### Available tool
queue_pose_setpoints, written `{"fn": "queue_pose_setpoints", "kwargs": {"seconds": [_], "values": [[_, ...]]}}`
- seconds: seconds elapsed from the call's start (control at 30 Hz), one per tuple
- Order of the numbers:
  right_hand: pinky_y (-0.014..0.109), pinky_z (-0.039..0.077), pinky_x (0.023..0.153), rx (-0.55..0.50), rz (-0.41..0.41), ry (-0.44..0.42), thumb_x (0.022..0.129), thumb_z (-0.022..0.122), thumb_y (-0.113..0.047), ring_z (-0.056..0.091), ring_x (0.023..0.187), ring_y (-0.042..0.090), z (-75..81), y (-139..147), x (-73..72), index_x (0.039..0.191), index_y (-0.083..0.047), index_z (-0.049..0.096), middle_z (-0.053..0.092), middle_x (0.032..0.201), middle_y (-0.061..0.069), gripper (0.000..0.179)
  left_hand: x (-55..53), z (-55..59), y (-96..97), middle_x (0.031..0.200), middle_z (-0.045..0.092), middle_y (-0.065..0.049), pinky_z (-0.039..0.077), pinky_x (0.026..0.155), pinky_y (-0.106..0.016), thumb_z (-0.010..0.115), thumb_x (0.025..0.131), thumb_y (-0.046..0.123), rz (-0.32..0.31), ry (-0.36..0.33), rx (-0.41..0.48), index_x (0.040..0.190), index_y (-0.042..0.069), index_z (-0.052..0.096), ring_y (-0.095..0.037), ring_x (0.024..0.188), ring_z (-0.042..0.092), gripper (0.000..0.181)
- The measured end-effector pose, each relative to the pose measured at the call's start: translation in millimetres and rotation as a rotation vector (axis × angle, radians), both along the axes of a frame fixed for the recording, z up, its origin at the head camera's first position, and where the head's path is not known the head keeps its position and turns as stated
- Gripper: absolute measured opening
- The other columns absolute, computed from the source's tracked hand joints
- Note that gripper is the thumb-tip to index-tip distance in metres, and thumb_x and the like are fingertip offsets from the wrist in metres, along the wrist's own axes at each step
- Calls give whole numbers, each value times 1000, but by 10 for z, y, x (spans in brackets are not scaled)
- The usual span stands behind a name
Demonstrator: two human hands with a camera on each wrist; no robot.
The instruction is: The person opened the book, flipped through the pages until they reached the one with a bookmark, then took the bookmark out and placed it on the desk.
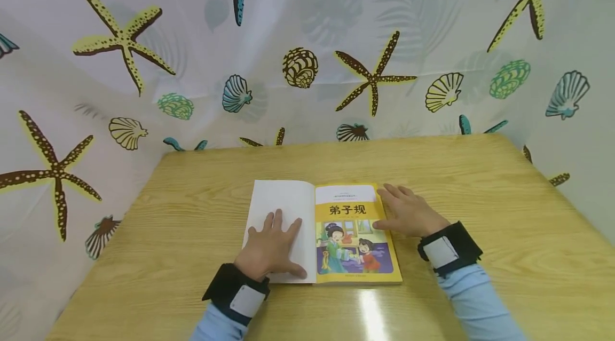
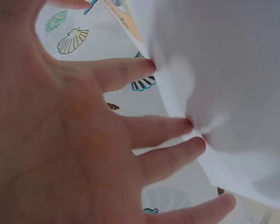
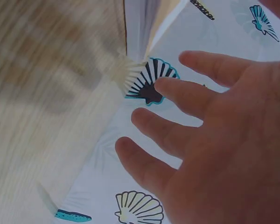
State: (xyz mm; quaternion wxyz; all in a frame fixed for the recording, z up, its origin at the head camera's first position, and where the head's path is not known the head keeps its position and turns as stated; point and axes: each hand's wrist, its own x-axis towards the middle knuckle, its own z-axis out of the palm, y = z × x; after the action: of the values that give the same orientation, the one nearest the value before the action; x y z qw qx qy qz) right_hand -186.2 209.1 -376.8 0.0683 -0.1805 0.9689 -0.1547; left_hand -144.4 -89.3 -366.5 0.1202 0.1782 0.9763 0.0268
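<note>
A picture book (image 1: 357, 247) lies open on the table, a blank white page on its left and a yellow page with cartoon figures and large Chinese characters on its right. My left hand (image 1: 269, 250) rests on the white page (image 1: 283, 197) with its fingers spread. In the left wrist view, several fingertips touch that white sheet (image 2: 233, 84). Beside the book's right edge is my right hand (image 1: 410, 213), fingers straight, thumb reaching over the yellow page's margin. The right wrist view shows those fingers (image 3: 186, 95) apart from one another, holding nothing, with the book's edge (image 3: 140, 28) above.
The book lies on a light wooden table (image 1: 192, 213). Behind it and along the sides hangs a white cloth (image 1: 269, 53) printed with starfish and shells. Black straps with white plates sit on both wrists, over light blue sleeves.
</note>
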Motion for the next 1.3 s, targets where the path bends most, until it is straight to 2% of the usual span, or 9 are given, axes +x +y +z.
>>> {"fn": "queue_pose_setpoints", "kwargs": {"seconds": [0.13,0.3,0.5,0.67,0.77,0.87,1.0,1.13,1.3], "values": [[71,27,110,0,-9,-16,91,75,-37,27,139,61,-50,44,-14,147,11,40,31,153,38,82,-48,-69,61,156,35,-28,42,97,-73,88,71,56,17,-49,13,151,13,47,-47,140,36,101],[71,25,110,-11,-27,-28,91,74,-36,25,139,62,-114,114,-42,147,14,38,29,154,38,83,-120,-166,128,158,34,-25,42,98,-72,83,74,61,29,-71,20,155,15,43,-46,140,37,101],[73,25,109,-37,-44,-55,92,72,-34,25,137,64,-161,173,-40,148,14,35,32,154,36,83,-214,-267,131,161,29,-22,40,103,-69,80,78,61,4,-81,54,157,16,39,-44,143,33,100],[74,26,108,-46,-51,-65,92,72,-34,27,136,65,-177,205,-30,149,13,34,34,153,35,82,-241,-299,122,163,26,-22,38,107,-65,79,79,61,-13,-103,88,158,16,37,-43,146,30,100],[73,28,107,-51,-32,-49,92,73,-34,27,136,64,-181,221,-28,149,14,33,30,155,36,85,-240,-294,133,163,27,-22,39,107,-63,79,79,61,-16,-91,84,158,16,38,-43,145,31,100],[72,29,108,-79,-24,-69,93,72,-32,27,138,62,-185,226,-31,150,14,31,27,156,37,85,-230,-280,145,163,27,-21,39,107,-63,79,79,61,-12,-86,74,158,16,38,-43,145,31,100],[69,32,108,-107,-31,-94,94,71,-28,31,137,60,-185,219,-35,151,11,30,30,153,38,80,-209,-268,165,163,26,-21,40,105,-66,79,80,60,2,-86,77,158,15,38,-43,147,28,98],[68,33,108,-125,-21,-85,95,70,-25,34,137,58,-194,168,-50,150,10,32,33,153,37,76,-146,-252,162,163,26,-23,40,102,-70,79,83,54,41,-94,106,156,9,39,-46,147,26,95],[67,32,110,-133,-18,-79,96,68,-25,34,138,56,-214,102,-83,151,9,32,33,153,36,74,-69,-240,150,162,25,-26,35,101,-76,79,86,46,101,-114,169,155,4,39,-50,147,22,90]]}}
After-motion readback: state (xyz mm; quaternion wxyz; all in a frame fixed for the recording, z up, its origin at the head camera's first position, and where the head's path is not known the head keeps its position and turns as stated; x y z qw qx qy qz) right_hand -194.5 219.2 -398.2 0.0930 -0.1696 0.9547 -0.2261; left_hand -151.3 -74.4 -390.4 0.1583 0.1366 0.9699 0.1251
